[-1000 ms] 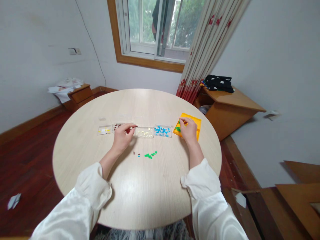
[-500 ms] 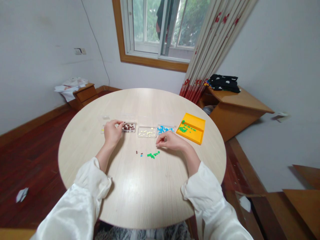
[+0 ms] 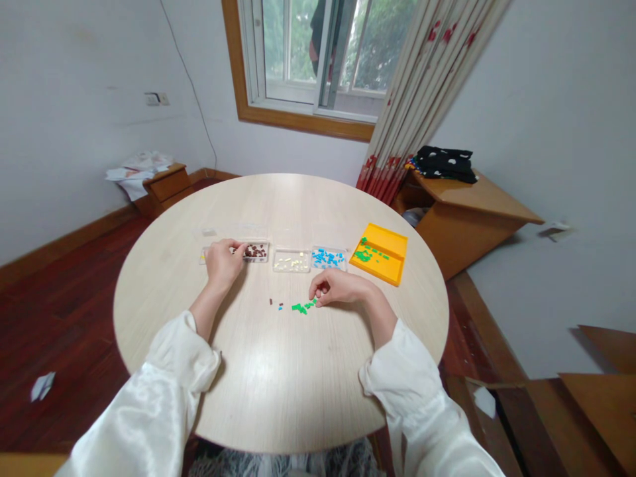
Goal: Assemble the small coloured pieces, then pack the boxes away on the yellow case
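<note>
Green pieces (image 3: 301, 308), strung away rightward, right fingers (image 3: 315, 286) at end

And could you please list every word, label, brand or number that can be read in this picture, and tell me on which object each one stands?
None: no word, label, brand or number can be read here.
Crumpled white papers on the brown wooden cabinet at left: faint reddish marks, too blurred to say whether they are writing.
Open yellow plastic box: no lettering visible.

A red-patterned curtain (image 3: 433, 73) hangs by the window (image 3: 322, 63), and black cloth (image 3: 445, 165) lies on a wooden cabinet (image 3: 479, 222).
</note>
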`<state>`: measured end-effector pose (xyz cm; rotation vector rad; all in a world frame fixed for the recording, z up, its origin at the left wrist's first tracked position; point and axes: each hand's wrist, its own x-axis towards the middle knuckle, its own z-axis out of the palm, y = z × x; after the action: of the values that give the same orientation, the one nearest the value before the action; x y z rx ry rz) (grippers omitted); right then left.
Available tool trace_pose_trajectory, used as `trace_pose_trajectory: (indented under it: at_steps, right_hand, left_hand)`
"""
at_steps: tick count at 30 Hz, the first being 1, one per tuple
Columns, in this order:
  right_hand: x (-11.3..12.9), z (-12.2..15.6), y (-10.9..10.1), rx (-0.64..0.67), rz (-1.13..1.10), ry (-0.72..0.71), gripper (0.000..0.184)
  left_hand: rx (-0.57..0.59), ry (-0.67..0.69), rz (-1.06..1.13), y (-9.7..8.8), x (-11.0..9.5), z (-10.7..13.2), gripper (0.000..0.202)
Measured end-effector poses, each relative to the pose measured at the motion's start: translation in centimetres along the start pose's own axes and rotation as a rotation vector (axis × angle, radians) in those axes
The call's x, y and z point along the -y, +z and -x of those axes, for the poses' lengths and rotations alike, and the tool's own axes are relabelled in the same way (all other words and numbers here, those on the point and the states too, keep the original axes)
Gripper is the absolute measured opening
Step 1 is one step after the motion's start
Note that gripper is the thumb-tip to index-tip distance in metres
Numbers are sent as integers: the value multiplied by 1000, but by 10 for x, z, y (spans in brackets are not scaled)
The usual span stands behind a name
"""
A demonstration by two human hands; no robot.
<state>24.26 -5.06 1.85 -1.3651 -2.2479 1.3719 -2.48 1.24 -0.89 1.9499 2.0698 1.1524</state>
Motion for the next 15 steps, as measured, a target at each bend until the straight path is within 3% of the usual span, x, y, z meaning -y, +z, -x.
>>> trace_pose_trajectory:
  at_steps: [8,15]
  right_hand:
    - [1,1,-1,-3,25,-4,5]
    - [-4,0,-1,-42,41,-52,11]
  left_hand:
    - [-7,-16,35,-3,-6,2,26]
    - [-13,9,73,-1,-6,2,28]
